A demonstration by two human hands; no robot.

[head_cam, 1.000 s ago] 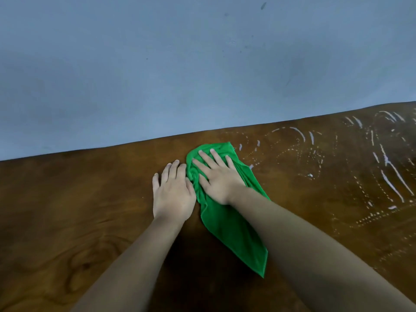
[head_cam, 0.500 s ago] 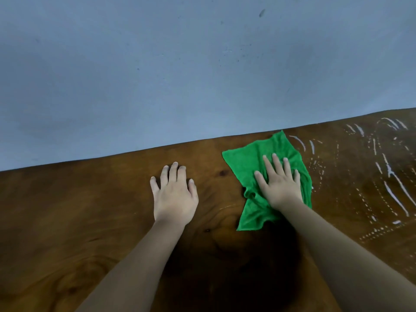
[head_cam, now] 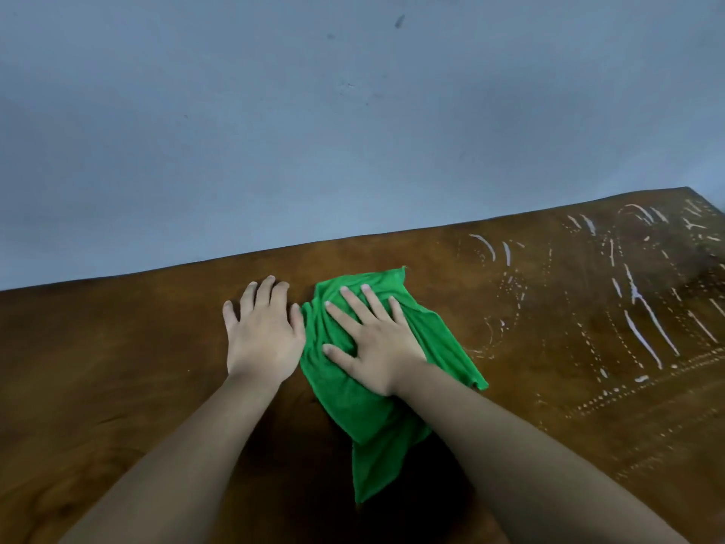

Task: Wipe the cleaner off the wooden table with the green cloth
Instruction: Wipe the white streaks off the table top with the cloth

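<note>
The green cloth (head_cam: pixel 365 410) lies crumpled on the dark wooden table (head_cam: pixel 117 367), near the far edge. My right hand (head_cam: pixel 372 339) presses flat on the cloth's upper part, fingers spread. My left hand (head_cam: pixel 263 335) rests flat on bare wood just left of the cloth, its thumb side touching the cloth's edge. White streaks and dotted lines of cleaner (head_cam: pixel 643 327) cover the table's right part, apart from the cloth.
A plain blue-grey wall (head_cam: pixel 353 131) rises right behind the table's far edge. The table's far right corner (head_cam: pixel 686 190) shows at the upper right. My forearms cast a dark shadow on the wood close to me.
My right hand has swept the cloth back left from the streaked area, so it sits beside my left hand again. The left hand has stayed in place.
</note>
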